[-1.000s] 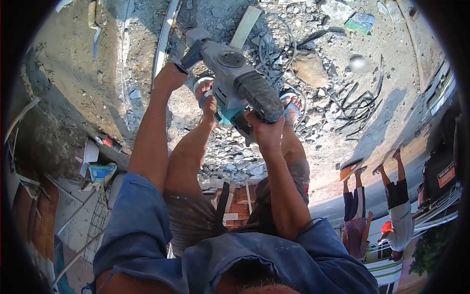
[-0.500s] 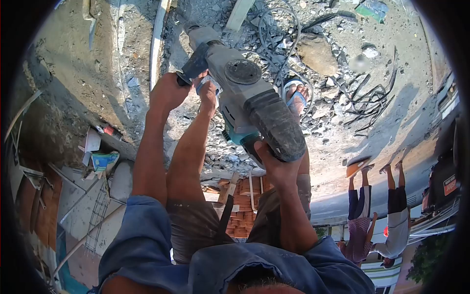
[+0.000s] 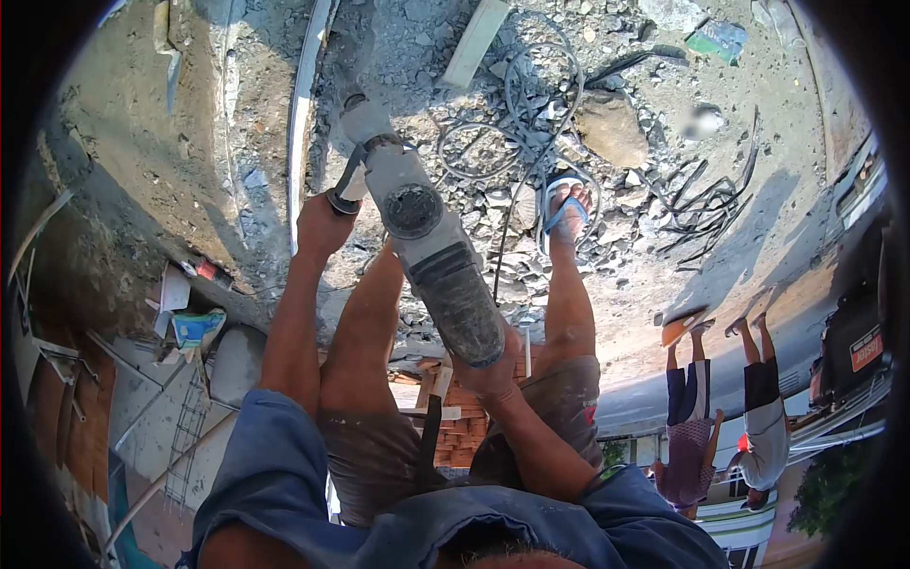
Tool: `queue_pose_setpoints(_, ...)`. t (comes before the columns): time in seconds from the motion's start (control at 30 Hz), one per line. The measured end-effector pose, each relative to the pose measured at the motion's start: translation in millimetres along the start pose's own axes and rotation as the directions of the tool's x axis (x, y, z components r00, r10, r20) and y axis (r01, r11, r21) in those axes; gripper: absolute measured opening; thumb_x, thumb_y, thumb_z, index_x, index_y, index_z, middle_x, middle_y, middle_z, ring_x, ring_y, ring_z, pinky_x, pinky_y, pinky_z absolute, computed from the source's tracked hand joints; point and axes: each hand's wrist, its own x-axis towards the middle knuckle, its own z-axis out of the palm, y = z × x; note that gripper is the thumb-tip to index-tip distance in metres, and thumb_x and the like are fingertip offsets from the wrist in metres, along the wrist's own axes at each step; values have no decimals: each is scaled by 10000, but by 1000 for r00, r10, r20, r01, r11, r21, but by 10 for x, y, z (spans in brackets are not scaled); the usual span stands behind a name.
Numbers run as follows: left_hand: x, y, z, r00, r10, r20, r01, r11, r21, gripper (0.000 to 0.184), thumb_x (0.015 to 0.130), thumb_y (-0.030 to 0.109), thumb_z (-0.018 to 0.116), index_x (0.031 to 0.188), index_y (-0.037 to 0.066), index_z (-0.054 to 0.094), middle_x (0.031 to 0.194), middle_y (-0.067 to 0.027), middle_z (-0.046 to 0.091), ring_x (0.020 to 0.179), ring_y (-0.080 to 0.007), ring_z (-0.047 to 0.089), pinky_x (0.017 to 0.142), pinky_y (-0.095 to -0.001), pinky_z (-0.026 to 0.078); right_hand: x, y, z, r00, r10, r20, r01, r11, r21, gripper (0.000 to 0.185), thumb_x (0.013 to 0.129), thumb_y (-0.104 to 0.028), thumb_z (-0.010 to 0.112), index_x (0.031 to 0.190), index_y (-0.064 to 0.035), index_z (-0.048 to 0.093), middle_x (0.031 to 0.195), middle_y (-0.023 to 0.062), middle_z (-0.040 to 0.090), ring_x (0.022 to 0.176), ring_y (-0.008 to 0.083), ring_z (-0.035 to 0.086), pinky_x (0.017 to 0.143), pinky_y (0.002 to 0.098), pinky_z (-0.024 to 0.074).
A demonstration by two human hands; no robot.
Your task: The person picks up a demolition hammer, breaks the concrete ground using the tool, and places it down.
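A large grey demolition hammer (image 3: pixel 417 218), dusty and with a dark rear housing, slants from upper left to lower right in the head view. Closed round its dark side handle (image 3: pixel 348 194) is my left hand (image 3: pixel 325 226), left of the tool body. My right hand (image 3: pixel 493 365) grips the rear end, where the housing hides part of the fingers and the handle. The front end of the tool points at broken rubble (image 3: pixel 464 213) on the ground; the bit's tip is hard to make out.
My sandaled right foot (image 3: pixel 567 211) stands on rubble beside a looped cable (image 3: pixel 517 123). A flat stone (image 3: pixel 611 128), tangled black strips (image 3: pixel 706 213) and a pale board (image 3: pixel 476 43) lie around it. A long metal strip (image 3: pixel 305 104) runs at left. Two people (image 3: pixel 687 441) (image 3: pixel 764 427) stand at right.
The hammer has swung to a steeper slant, its rear moving left and towards my body. Both hands have moved with it, still gripping, and my left hand is lower in view.
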Motion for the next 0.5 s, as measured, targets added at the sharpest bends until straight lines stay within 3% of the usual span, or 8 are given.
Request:
queue_pose_setpoints(0.1,-40,64,-91,997,-78,29,75,991,110,328,811,395,730,904,80,720,821,-189,704,833,-411,677,705,-472,537,-88,34,74,998,-13,60,11,999,35,452,733,-105,800,1108,66,615,956,135,711,870,198,702,770,324,531)
queue_pose_setpoints(0.23,23,-152,79,997,-80,16,80,997,0,329,814,400,720,891,79,717,819,-185,705,833,-409,677,705,-477,537,-195,233,192,993,107,53,-114,984,136,464,742,-102,791,1131,68,603,973,123,707,872,184,692,770,321,530)
queue_pose_setpoints(0.33,58,-304,146,999,-46,4,46,999,-7,318,813,393,714,896,86,718,817,-179,705,832,-407,677,711,-480,537,-252,379,271,993,-116,-37,117,993,29,473,751,-96,779,1154,66,592,1010,116,701,881,175,682,777,311,529)
queue_pose_setpoints(0.4,105,-372,144,995,-85,51,81,994,73,303,810,378,713,901,89,718,821,-179,705,830,-405,676,722,-477,538,-296,575,330,994,-77,72,74,996,48,469,754,-91,771,1161,62,593,1014,112,700,886,166,676,780,300,525)
queue_pose_setpoints(0.5,130,-353,123,995,-84,54,78,991,111,293,807,372,713,914,99,721,837,-175,708,837,-400,677,734,-470,540,-370,743,462,998,-67,19,66,995,70,451,754,-105,774,1138,61,606,993,103,703,870,157,675,769,291,523)
